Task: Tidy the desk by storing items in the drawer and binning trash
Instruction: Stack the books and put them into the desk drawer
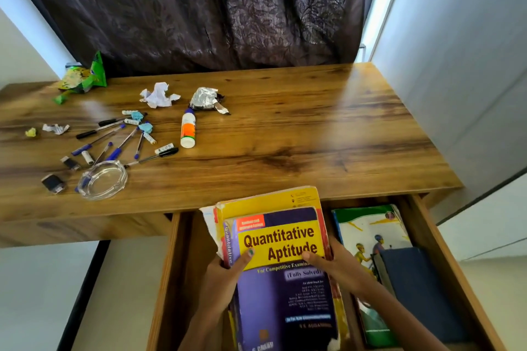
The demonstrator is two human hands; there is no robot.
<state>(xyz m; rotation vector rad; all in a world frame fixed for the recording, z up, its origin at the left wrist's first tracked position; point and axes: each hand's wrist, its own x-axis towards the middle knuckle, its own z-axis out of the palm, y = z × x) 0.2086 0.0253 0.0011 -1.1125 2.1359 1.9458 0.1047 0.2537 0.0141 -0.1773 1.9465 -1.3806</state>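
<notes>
A stack of books [281,242], "Quantitative Aptitude" on top, is over the open drawer [176,265], gripped at its sides by left hand [225,273] and right hand [333,263]. Pens [114,137], glue bottle [188,129] and crumpled paper [158,94] lie on the desk [285,137], far left.

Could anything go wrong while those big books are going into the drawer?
Maybe. Both hands, left hand and right hand, grip a stack of books with a worn, torn one underneath; its loose pages might rip more or slip out. The drawer already holds a picture book and a dark blue book, so the stack could snag on them. Fingers under the stack might get pinched when it is set down.
</notes>
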